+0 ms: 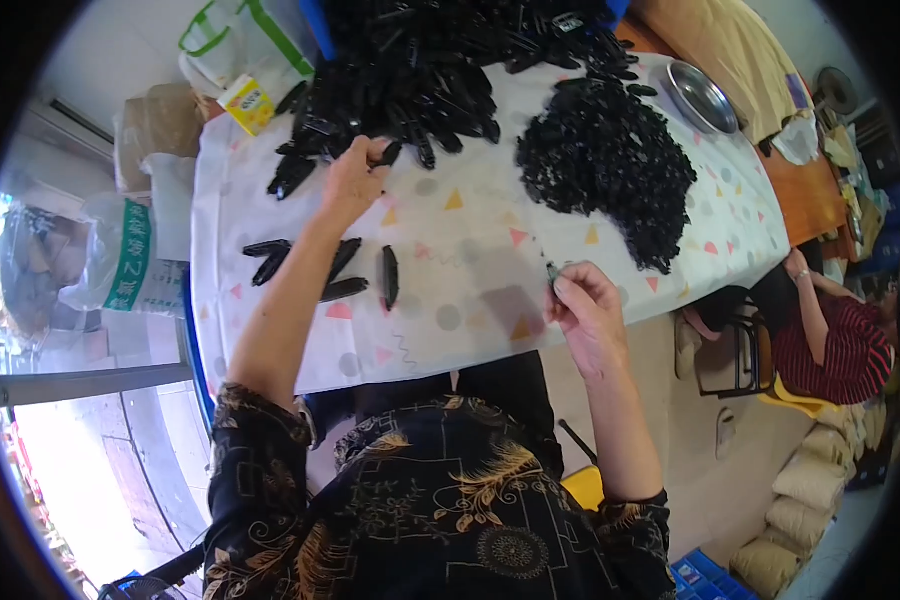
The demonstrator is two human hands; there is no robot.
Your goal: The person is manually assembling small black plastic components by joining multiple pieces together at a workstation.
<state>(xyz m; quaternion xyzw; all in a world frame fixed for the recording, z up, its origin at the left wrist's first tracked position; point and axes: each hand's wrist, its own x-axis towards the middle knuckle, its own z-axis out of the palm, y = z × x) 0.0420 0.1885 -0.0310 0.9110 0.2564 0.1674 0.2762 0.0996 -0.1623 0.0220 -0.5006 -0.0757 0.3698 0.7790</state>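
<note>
My left hand (355, 182) is at the near edge of a big heap of long, shiny black pieces (410, 100). Its fingers are closed on one long black piece (391, 153). Over the near side of the table, my right hand (588, 308) pinches a small dark piece (553, 271) between thumb and fingers; its kind is too small to make out. Several more long black pieces lie apart on the cloth, one of them upright in view (390, 277), others beside my left forearm. To the right spreads a pile of small black pieces (610, 160).
A white patterned cloth (450, 345) covers the table. Round it are a metal bowl (702, 97), a yellow box (247, 105) and a green-handled bag (245, 45). Plastic bags (110, 245) hang at the left. Another person in a striped top (835, 350) sits at the right.
</note>
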